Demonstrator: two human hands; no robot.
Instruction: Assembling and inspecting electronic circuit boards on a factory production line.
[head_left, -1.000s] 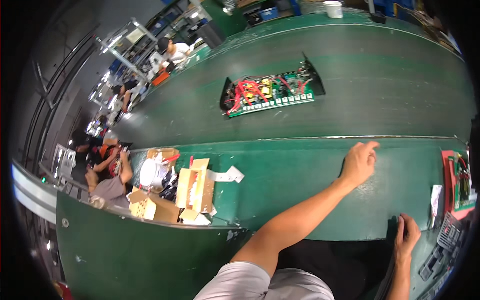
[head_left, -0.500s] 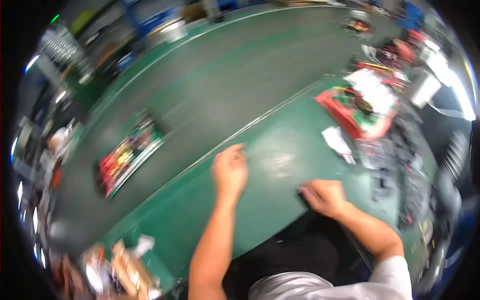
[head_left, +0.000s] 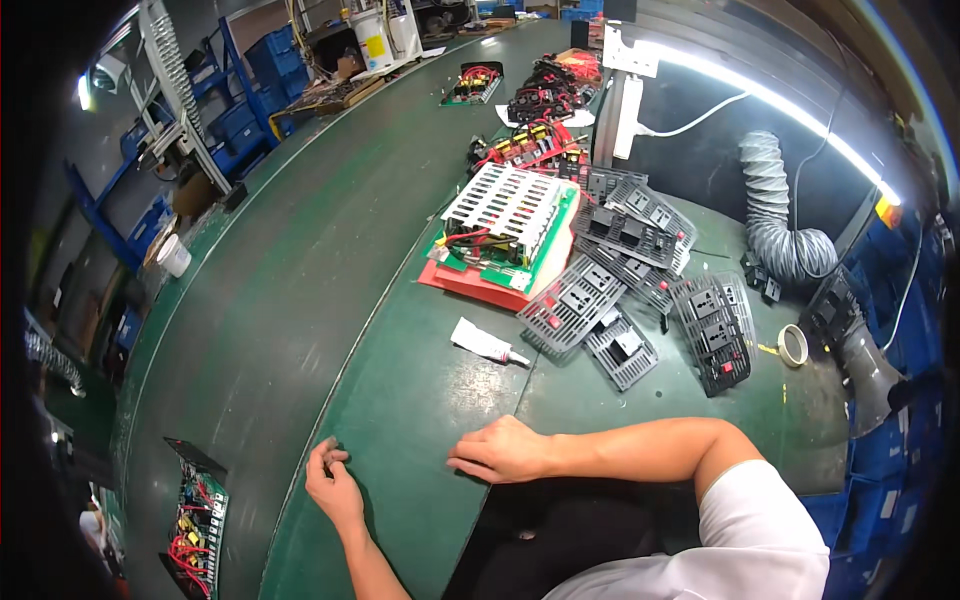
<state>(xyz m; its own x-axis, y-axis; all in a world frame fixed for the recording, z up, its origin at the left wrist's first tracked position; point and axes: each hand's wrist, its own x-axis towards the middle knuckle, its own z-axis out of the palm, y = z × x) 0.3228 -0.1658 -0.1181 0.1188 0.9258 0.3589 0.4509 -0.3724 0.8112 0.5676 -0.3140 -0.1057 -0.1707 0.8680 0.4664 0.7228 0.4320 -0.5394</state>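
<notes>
Both hands, the left hand (head_left: pixel 335 487) and right hand (head_left: pixel 503 452), are rested empty and loosely curled on the green desk (head_left: pixel 420 400), with the small white glue tube (head_left: pixel 487 343) untouched.

The person wears a white short-sleeved shirt (head_left: pixel 760 530), its sleeve ending above the right elbow. Both forearms are bare. The left hand (head_left: pixel 335 490) and right hand (head_left: pixel 505 452) carry no gloves, rings or watch.
</notes>
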